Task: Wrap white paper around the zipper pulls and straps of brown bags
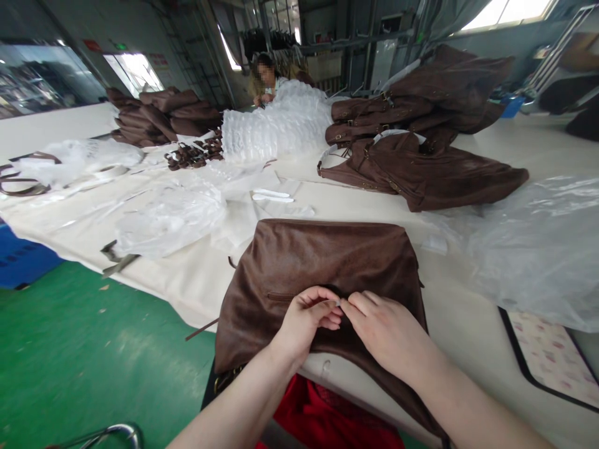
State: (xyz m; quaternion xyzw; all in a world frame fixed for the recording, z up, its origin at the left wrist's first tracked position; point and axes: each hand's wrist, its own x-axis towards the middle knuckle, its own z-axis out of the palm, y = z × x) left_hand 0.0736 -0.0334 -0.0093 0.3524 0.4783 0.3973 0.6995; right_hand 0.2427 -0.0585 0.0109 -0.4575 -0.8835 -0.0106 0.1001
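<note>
A dark brown leather bag [337,249] lies flat on the table's near edge, its lower part hanging over toward me. A zip slit [281,296] runs across its face. Above the bag's middle, my left hand [309,318] and my right hand [379,330] meet at the fingertips. Both are closed in a pinch on something tiny and pale between them, too small to name. A thin brown strip sticks out at the bag's left side.
Brown bags [421,168] are heaped at the back right, with more brown pieces [163,115] at the back left. Clear plastic bags [178,212] and a bundle of white plastic [276,128] lie on the white table [154,280]. A person [264,81] sits across it.
</note>
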